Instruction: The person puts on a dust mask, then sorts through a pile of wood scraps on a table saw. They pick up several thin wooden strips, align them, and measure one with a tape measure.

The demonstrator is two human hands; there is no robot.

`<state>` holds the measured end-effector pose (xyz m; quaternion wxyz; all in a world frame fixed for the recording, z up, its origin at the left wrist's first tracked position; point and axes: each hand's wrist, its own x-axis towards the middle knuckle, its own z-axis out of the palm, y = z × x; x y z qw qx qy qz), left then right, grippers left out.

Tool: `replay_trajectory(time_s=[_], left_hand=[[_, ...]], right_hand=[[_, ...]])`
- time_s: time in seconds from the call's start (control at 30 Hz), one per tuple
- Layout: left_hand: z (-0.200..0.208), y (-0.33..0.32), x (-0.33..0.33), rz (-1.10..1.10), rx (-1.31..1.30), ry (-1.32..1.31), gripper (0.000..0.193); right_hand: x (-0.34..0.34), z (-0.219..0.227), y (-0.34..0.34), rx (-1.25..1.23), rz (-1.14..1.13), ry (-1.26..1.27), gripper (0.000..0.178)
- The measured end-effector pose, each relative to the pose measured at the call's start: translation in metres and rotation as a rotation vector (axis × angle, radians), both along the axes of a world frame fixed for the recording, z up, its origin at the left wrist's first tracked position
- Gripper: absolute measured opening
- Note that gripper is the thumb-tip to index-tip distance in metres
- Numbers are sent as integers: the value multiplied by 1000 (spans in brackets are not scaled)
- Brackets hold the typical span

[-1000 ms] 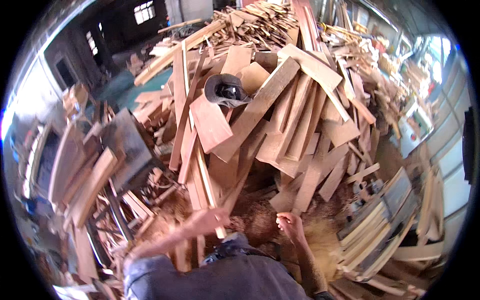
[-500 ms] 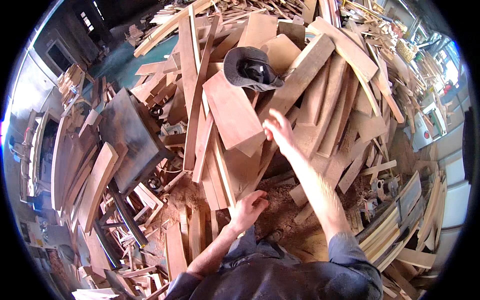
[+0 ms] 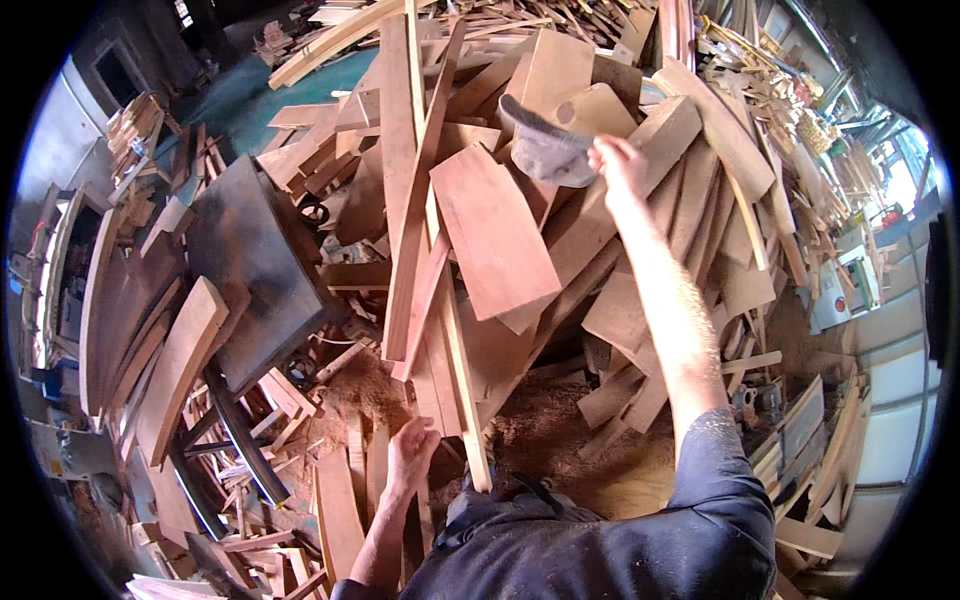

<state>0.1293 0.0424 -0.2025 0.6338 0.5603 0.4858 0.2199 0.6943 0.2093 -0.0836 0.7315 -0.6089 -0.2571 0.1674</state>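
Note:
My right hand (image 3: 620, 168) is stretched out over the wood pile, its fingers closed on the edge of a grey cap (image 3: 553, 158). The cap is tipped, with its brim toward the upper left and its outer side showing. Just below it, a wide reddish board (image 3: 495, 235) lies slanted on other planks. Low in front of my body, my left hand (image 3: 410, 455) hangs with loosely bent fingers and nothing visible in it. Close to that hand, a long narrow strip of wood (image 3: 462, 380) slopes down toward me.
Loose planks (image 3: 690, 190) are heaped in front and to the right. On the left stands a dark, flat-topped metal piece (image 3: 255, 270), with curved boards (image 3: 185, 365) leaning near it. Sawdust (image 3: 550, 430) covers the floor by my feet. More offcuts (image 3: 800, 440) lie at the lower right.
My right hand has reached farther forward and taken hold of the cap, which has turned over from its open side up. My left hand has drawn back to the lower left.

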Motion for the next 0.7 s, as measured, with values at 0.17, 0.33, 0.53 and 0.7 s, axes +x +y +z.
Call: replay_trajectory(time_s=[0.17,0.33,0.53,0.7], left_hand=[[33,15,69,-81,25,-245,30],[90,10,139,-196,-422,-608,51],[117,-45,188,-507,-924,-814,73],[111,-124,213,-533,-813,-640,37]], right_hand=[[-6,156,-98,107,122,59,21],[-38,211,-225,-98,298,67,20],[-106,206,-369,-268,369,-52,27],[-122,198,-484,-368,207,-371,38]])
